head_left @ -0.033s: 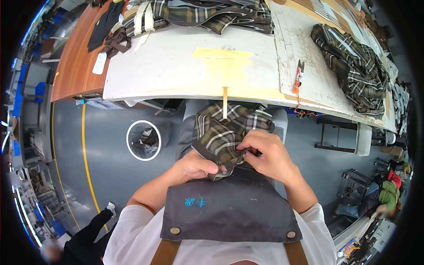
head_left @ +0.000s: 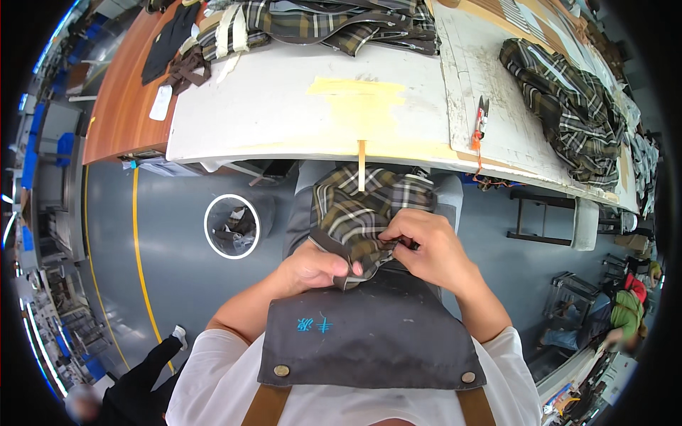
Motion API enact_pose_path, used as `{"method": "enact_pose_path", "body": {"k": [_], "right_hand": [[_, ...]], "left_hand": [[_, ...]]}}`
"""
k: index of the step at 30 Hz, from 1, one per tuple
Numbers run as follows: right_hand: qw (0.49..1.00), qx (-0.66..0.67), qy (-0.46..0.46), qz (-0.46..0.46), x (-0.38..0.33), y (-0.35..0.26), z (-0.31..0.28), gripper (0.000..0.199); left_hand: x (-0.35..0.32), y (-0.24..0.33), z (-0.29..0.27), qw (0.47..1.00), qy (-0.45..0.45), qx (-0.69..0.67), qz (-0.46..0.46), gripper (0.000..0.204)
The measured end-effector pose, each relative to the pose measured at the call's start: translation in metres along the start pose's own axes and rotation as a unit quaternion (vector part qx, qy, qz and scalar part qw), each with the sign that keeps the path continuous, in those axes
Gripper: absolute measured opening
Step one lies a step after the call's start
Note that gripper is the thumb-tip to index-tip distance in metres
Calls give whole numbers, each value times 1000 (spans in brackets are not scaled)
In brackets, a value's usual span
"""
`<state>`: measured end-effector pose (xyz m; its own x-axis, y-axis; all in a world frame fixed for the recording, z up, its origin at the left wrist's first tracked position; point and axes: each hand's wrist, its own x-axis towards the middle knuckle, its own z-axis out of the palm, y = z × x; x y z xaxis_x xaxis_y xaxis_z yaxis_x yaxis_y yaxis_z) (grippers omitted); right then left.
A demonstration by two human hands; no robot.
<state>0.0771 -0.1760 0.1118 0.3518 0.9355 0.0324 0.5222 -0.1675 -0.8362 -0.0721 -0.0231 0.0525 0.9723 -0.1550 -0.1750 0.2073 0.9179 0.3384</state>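
Note:
A dark plaid garment with olive, black and white checks lies bunched over my lap, below the table's front edge. My left hand is closed on its plain dark edge band, thumb on top. Close by on the right, my right hand pinches a fold of the same plaid cloth between thumb and bent fingers. Under the hands the cloth runs down to my dark grey apron. A narrow tan strip hangs from the table edge over the garment's upper part.
Ahead stands a white-topped table with yellow tape. Plaid garments are piled at its back, another plaid heap lies right. Thread snips rest near it. A white-rimmed bin holds scraps. Other people are at the lower left and right.
The garment's upper part has shifted slightly to the left. The fingers of my left hand have moved a little on the band; my right hand stays nearly in place.

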Motion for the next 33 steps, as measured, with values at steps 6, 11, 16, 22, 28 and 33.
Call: {"method": "enact_pose_path", "body": {"k": [6, 11, 16, 22, 28, 33], "right_hand": [[976, 217, -30, 0, 10, -8, -27, 21], [933, 356, -39, -9, 35, -13, 0, 21], [919, 393, 4, 38, 40, -19, 5, 17], [894, 444, -47, 22, 40, -17, -2, 29], [953, 301, 4, 3, 30, -29, -4, 47], [997, 34, 39, -64, 11, -24, -34, 24]], "left_hand": [[14, 7, 7, 995, -3, -84, 47, 35], [29, 8, 22, 992, -53, -99, 57, 43], [29, 9, 17, 978, -83, -179, 60, 32], [31, 13, 30, 987, -39, -146, 55, 37], [31, 8, 28, 984, -79, -140, 77, 44], [6, 26, 22, 974, -86, 177, 112, 56]]}}
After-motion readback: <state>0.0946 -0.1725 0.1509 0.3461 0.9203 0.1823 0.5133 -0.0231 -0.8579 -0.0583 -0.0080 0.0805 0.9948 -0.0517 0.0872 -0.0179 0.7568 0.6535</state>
